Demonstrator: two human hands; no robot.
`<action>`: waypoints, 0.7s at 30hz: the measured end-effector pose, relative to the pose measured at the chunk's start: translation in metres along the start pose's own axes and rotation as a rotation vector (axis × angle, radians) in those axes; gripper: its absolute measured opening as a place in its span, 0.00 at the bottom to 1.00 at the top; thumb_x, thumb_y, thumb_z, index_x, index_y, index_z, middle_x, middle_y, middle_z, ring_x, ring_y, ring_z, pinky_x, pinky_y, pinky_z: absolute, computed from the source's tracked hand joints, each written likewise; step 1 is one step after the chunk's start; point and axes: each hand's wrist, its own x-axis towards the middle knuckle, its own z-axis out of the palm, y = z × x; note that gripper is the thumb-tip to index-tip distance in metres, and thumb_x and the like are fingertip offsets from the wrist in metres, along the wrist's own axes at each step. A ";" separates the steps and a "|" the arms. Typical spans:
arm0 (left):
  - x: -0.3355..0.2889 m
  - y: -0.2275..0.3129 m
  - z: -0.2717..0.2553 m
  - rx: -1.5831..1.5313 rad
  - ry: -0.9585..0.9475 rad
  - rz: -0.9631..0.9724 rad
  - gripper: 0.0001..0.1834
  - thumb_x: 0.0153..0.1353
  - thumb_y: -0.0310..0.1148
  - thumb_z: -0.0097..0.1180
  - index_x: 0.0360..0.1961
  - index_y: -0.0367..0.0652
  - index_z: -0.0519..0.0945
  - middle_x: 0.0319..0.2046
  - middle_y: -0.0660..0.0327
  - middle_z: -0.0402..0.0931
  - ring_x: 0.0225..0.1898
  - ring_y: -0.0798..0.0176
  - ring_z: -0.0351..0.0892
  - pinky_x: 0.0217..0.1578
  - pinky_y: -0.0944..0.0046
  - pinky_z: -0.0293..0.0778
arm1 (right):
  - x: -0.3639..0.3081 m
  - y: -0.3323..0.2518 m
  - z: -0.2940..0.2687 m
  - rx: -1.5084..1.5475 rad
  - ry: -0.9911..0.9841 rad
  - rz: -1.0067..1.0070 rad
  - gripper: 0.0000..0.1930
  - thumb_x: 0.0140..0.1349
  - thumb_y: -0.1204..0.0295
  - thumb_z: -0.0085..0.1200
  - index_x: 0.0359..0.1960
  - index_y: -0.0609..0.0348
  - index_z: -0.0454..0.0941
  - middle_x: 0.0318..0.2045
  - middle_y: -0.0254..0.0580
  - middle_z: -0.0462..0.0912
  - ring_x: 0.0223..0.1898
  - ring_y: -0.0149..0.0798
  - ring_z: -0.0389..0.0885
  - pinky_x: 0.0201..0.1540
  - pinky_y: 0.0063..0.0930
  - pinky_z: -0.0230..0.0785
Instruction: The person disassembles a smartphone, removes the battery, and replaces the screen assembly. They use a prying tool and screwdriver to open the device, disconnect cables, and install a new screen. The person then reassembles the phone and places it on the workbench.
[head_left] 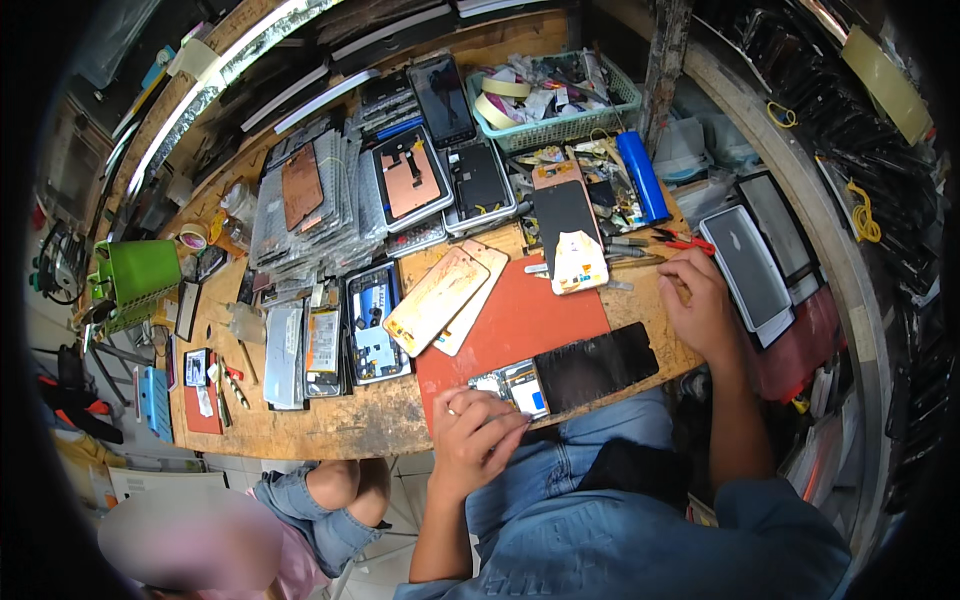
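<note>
An opened phone (510, 384) with its inner parts bare lies near the table's front edge, a dark screen panel (597, 367) joined to or resting against its right side. My left hand (474, 432) is bent over the phone's lower left end, gripping it there; its fingertips are partly hidden. At the table's right edge, my right hand (695, 300) rests with loosely curled fingers that have a gap between them and hold nothing I can see. Just beyond it lie red-handled pliers (684, 240). A red mat (545, 325) is under part of the phone.
Copper-coloured panels (437, 300) and a screen with a white back part (578, 262) lie on the mat. Behind are stacked phone parts (310, 200), a green basket (560, 125) and a blue cylinder (642, 178). A seated person (300, 530) is at the lower left.
</note>
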 end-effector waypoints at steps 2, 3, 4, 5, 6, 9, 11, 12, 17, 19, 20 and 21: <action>0.003 -0.001 0.001 -0.004 0.000 0.000 0.12 0.57 0.29 0.78 0.42 0.52 0.92 0.40 0.70 0.86 0.47 0.61 0.86 0.58 0.50 0.69 | -0.001 0.003 0.002 -0.001 0.008 0.013 0.07 0.66 0.80 0.65 0.45 0.67 0.86 0.44 0.51 0.84 0.48 0.56 0.86 0.53 0.44 0.79; 0.003 -0.001 0.001 -0.003 0.002 -0.009 0.11 0.57 0.29 0.78 0.42 0.52 0.92 0.40 0.70 0.86 0.47 0.61 0.86 0.58 0.50 0.69 | -0.001 0.003 0.003 -0.002 0.015 0.009 0.07 0.66 0.80 0.66 0.45 0.67 0.86 0.44 0.52 0.84 0.48 0.56 0.86 0.53 0.44 0.79; 0.003 0.000 0.001 -0.002 0.004 -0.019 0.11 0.57 0.29 0.78 0.42 0.52 0.92 0.40 0.70 0.86 0.47 0.61 0.86 0.58 0.51 0.69 | -0.001 0.001 0.002 -0.004 0.021 0.005 0.07 0.66 0.79 0.66 0.44 0.67 0.86 0.44 0.52 0.84 0.48 0.56 0.86 0.53 0.44 0.79; 0.002 0.000 0.002 0.000 0.007 -0.029 0.11 0.57 0.29 0.78 0.42 0.52 0.92 0.40 0.70 0.86 0.47 0.61 0.86 0.58 0.51 0.69 | -0.001 0.001 0.003 -0.005 0.028 0.001 0.07 0.66 0.79 0.66 0.44 0.66 0.86 0.44 0.52 0.84 0.48 0.57 0.86 0.53 0.45 0.79; 0.003 0.000 0.002 -0.007 0.008 -0.032 0.11 0.57 0.29 0.78 0.41 0.51 0.92 0.40 0.70 0.86 0.47 0.61 0.86 0.58 0.51 0.69 | 0.000 0.001 0.002 -0.007 0.023 0.005 0.07 0.66 0.79 0.66 0.44 0.66 0.86 0.44 0.52 0.84 0.48 0.57 0.86 0.53 0.45 0.79; 0.003 0.000 0.003 -0.023 0.008 -0.036 0.10 0.58 0.29 0.77 0.41 0.51 0.92 0.40 0.70 0.86 0.47 0.61 0.86 0.57 0.52 0.69 | -0.001 0.003 0.002 -0.011 0.015 0.015 0.07 0.66 0.79 0.66 0.45 0.66 0.86 0.45 0.52 0.84 0.49 0.58 0.86 0.54 0.45 0.79; 0.004 0.001 0.001 -0.026 0.000 -0.037 0.10 0.58 0.30 0.77 0.41 0.51 0.91 0.40 0.70 0.86 0.47 0.61 0.86 0.57 0.52 0.69 | -0.001 0.002 0.001 -0.012 0.013 0.017 0.08 0.66 0.79 0.66 0.45 0.66 0.86 0.45 0.52 0.84 0.49 0.58 0.86 0.54 0.45 0.79; 0.003 0.001 0.002 -0.025 0.002 -0.037 0.10 0.58 0.30 0.77 0.41 0.51 0.91 0.40 0.70 0.86 0.47 0.61 0.86 0.57 0.52 0.69 | -0.002 0.003 0.002 -0.004 0.009 0.016 0.08 0.66 0.79 0.66 0.45 0.66 0.86 0.44 0.52 0.84 0.49 0.58 0.85 0.54 0.46 0.78; 0.002 -0.002 0.004 -0.024 0.005 -0.030 0.10 0.58 0.31 0.78 0.41 0.51 0.92 0.40 0.70 0.86 0.48 0.61 0.85 0.56 0.51 0.70 | 0.000 0.002 0.000 -0.040 0.015 -0.022 0.08 0.66 0.80 0.66 0.45 0.67 0.86 0.44 0.53 0.84 0.49 0.59 0.85 0.54 0.46 0.78; 0.003 -0.001 0.002 -0.019 0.000 -0.027 0.10 0.58 0.32 0.78 0.41 0.51 0.92 0.41 0.70 0.85 0.48 0.61 0.85 0.56 0.51 0.71 | 0.001 0.001 0.001 -0.042 0.015 -0.025 0.07 0.66 0.80 0.66 0.45 0.67 0.86 0.44 0.53 0.84 0.48 0.58 0.85 0.53 0.46 0.78; 0.002 0.000 0.000 -0.015 -0.001 -0.028 0.10 0.58 0.32 0.78 0.41 0.51 0.92 0.41 0.70 0.85 0.48 0.61 0.85 0.56 0.51 0.71 | -0.001 0.002 0.003 -0.042 0.013 -0.019 0.07 0.66 0.80 0.66 0.45 0.67 0.86 0.44 0.53 0.84 0.47 0.58 0.86 0.52 0.45 0.79; 0.003 0.001 -0.001 -0.015 -0.004 -0.026 0.10 0.58 0.32 0.78 0.41 0.51 0.91 0.41 0.70 0.85 0.49 0.61 0.85 0.56 0.51 0.72 | 0.001 0.003 0.003 -0.044 0.012 -0.026 0.07 0.66 0.80 0.66 0.45 0.67 0.86 0.44 0.53 0.84 0.47 0.57 0.86 0.52 0.45 0.79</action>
